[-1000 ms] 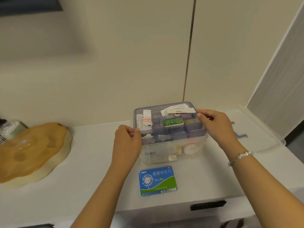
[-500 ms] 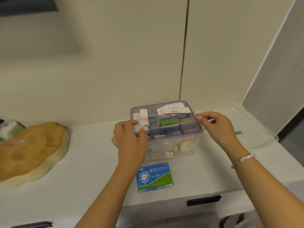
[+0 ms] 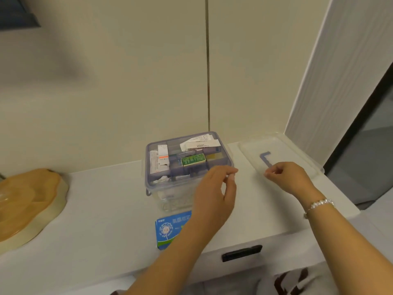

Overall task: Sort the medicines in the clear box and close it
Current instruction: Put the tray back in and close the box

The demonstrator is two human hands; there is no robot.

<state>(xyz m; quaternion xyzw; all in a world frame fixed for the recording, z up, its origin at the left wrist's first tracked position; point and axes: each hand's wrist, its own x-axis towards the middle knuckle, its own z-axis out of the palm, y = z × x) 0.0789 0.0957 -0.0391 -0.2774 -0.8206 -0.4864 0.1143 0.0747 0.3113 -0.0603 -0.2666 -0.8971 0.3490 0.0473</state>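
Observation:
The clear box [image 3: 158, 195] stands open on the white counter, its purple divided tray [image 3: 148, 165] on top holding several medicine packs, among them a green one [image 3: 193, 160] and white leaflets [image 3: 200, 143]. A blue medicine box [image 3: 169, 228] lies flat in front of it. The clear lid [image 3: 297, 149] with a blue handle [image 3: 264, 158] lies to the right. My left hand [image 3: 214, 194] hovers at the box's front right corner, fingers loose, holding nothing. My right hand [image 3: 287, 177], fingers curled, is over the lid's near edge, beside the handle.
A yellow scalloped dish [image 3: 27, 201] sits at the counter's left end. The wall is right behind the box. A black drawer handle [image 3: 241, 253] is below the counter edge. A white panel [image 3: 331, 67] rises behind the lid at right.
Both hands let go of the purple tray, which now sits in the box. My left hand moved across to the front right corner and my right hand moved right over the lid.

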